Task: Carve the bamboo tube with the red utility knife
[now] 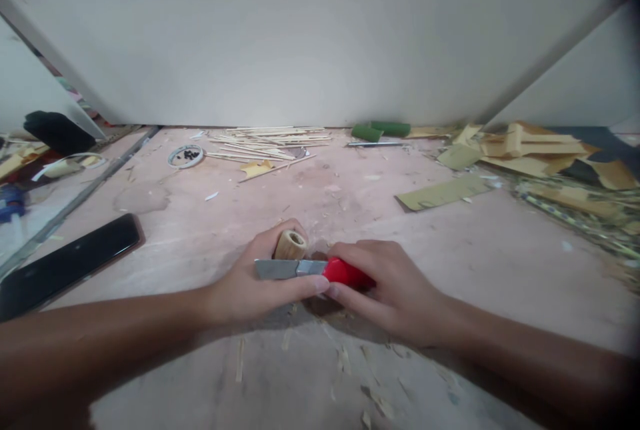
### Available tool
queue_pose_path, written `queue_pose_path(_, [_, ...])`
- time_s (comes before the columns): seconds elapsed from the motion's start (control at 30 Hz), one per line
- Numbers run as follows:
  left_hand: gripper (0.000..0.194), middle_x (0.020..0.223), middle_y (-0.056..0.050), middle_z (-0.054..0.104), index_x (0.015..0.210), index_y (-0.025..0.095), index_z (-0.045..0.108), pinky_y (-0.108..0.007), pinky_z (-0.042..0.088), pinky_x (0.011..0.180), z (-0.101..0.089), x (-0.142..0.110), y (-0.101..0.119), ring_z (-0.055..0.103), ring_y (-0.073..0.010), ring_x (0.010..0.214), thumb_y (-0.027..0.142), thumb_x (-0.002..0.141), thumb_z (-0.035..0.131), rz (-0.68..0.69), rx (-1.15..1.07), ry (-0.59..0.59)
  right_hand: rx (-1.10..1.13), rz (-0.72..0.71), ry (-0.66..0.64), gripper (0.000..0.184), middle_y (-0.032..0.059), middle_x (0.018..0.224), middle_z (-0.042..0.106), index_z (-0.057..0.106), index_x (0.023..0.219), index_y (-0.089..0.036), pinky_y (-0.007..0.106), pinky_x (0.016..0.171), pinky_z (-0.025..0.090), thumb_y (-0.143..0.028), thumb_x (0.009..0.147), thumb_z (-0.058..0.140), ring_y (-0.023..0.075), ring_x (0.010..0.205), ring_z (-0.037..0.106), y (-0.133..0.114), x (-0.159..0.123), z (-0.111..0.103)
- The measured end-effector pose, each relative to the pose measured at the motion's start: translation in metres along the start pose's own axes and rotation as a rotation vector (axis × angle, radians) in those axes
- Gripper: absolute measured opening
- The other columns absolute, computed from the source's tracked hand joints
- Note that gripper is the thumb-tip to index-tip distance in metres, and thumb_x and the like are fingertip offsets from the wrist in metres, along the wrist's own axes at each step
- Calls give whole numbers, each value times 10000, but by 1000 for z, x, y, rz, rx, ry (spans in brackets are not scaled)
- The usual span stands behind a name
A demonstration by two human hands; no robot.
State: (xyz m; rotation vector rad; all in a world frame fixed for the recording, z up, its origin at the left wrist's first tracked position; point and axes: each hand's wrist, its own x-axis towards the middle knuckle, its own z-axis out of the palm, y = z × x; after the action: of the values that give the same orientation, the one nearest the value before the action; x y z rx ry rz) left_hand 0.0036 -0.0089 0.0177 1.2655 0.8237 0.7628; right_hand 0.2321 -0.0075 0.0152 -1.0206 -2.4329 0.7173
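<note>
My left hand (pixel 255 283) is closed around a short, hollow bamboo tube (pixel 291 243), its open end facing up and toward me. A utility knife (pixel 347 272) with a red handle is gripped in my right hand (pixel 390 280), the fingers wrapped round the handle. Its grey blade (pixel 277 269) points left and lies across the near side of the tube. My left thumb rests along the lower edge of the knife, close to my right thumb. The lower part of the tube is hidden by my hands.
A black phone (pixel 75 263) lies at left. Toward the back are thin sticks (pixel 270 143), a white ring (pixel 186 156) with dark bits, and green pieces (pixel 381 129). Cardboard scraps (pixel 530 150) pile up at right. Shavings (pixel 345 360) lie near me; a white panel (pixel 300 37) stands behind.
</note>
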Motion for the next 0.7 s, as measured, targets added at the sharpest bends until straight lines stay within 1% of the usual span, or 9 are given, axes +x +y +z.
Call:
queue_pose_path(0.13, [377,763,52,546,891,196,491,-218,387,620,0,0,-1,485,-96,698,334,847,839,0,9,-9,-16,-10,4,237,27,878,744,630,1010,-206,298,684,387,-433,1036,570,183,753,659,1,0,0])
queue_pose_path(0.3, [375,767,53,543,899,193,496,-213,386,620,-1,-1,-1,483,-91,697,345,854,835,1,18,-16,-13,-8,-6,247,22,857,734,637,1025,-204,297,674,383,-438,1042,558,181,739,651,0,0,0])
queue_pose_path(0.5, [370,774,52,549,898,191,495,-214,387,621,0,1,1,486,-91,701,325,851,836,2,25,-13,-9,4,-15,254,29,884,743,640,1030,-203,298,680,379,-444,1043,562,186,762,664,0,0,-1])
queue_pose_path(0.7, [377,762,55,528,894,191,494,-219,365,611,0,1,0,458,-94,694,323,840,843,4,22,-7,-13,-7,6,244,22,851,740,636,1008,-206,290,667,366,-439,1037,568,185,736,663,0,0,0])
